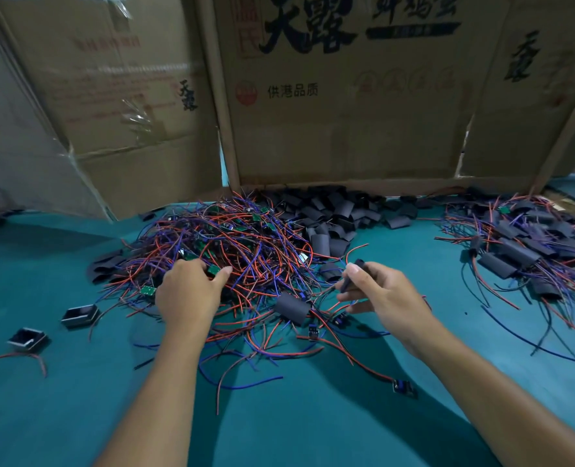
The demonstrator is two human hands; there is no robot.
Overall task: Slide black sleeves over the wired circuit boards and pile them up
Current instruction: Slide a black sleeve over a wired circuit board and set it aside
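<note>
Head camera shows my left hand (186, 291) resting on the big tangle of red and blue wired green boards (232, 244), fingers curled round one small green board (213, 270). My right hand (385, 294) pinches a flat black sleeve (355, 274). Sleeved ones pile far right (528, 244).

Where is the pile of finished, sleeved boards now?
In the head view, the finished pile lies on the green table at far right, beyond the right hand, beside the loose black sleeves.

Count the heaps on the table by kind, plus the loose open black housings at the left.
Heap of unsleeved wired boards: 1
Heap of empty black sleeves: 1
Heap of sleeved boards: 1
Open black housings: 2
Total: 5
</note>
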